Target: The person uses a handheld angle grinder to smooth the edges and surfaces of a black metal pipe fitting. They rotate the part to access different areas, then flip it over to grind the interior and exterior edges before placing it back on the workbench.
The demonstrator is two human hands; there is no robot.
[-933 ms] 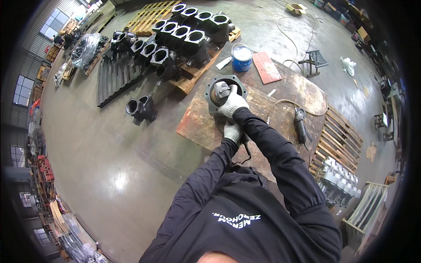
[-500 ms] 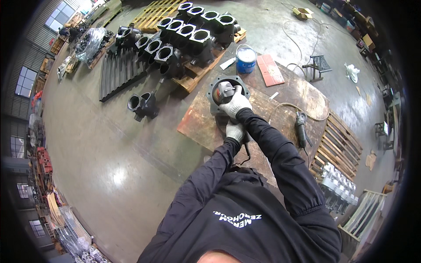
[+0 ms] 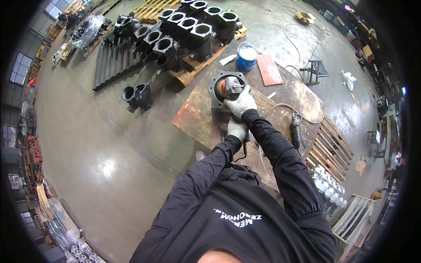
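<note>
A dark metal casting (image 3: 215, 100) with an octagonal flange and a round opening rests on the worn table (image 3: 193, 115). My right hand (image 3: 242, 104), in a white glove, is wrapped round the front of an angle grinder (image 3: 233, 87). The grinder's silver head and reddish disc are inside the opening, by its left inner wall. Behind it, my left hand (image 3: 237, 129), also gloved, is closed on the grinder's rear body, which is mostly hidden. A dark cord hangs from the tool toward my waist. Whether the disc touches the metal cannot be made out.
A blue can (image 3: 246, 59), a red-orange sheet (image 3: 269, 70) and a second power tool (image 3: 296, 129) with a hose lie on the table. Several black castings (image 3: 202, 37) stand on a pallet at far left, one casting (image 3: 137, 96) on the floor. A wooden pallet (image 3: 330, 151) borders the right side.
The grinder's head has turned and shifted right within the opening, baring its reddish disc on the left. Both hands have moved slightly right with it, and the whole view has shifted a little.
</note>
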